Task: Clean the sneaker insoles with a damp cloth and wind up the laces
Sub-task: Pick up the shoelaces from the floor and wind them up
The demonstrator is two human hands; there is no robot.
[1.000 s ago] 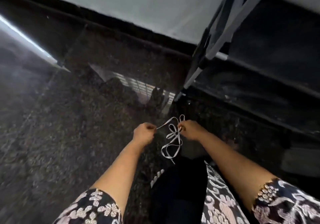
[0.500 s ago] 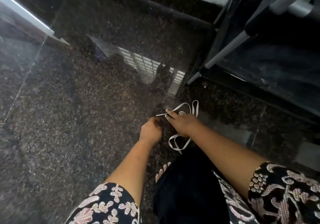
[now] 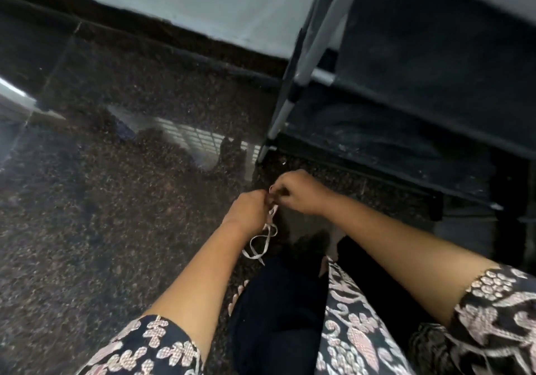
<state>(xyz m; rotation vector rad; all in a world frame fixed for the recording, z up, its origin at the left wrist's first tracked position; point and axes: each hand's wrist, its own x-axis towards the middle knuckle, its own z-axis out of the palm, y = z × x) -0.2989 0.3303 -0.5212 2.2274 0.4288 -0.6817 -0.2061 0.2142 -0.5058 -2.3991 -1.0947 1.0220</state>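
The white lace is held in mid-air between both hands, above the dark speckled stone floor and just in front of the person's knees. Its upper part is gathered where the two hands meet; the lower part hangs free below them in loose loops, with one end trailing down toward the dark trousers. The left hand is closed, its fingers pinched on the lace at the upper end. The right hand is also closed on the lace, knuckles up, its fingertips touching those of the left hand. Both forearms reach forward from patterned black-and-pink sleeves. Beyond the hands, to the right, a dark rack with grey metal legs stands on the floor against a pale wall. A barred window reflection shows on the polished floor just beyond the hands.
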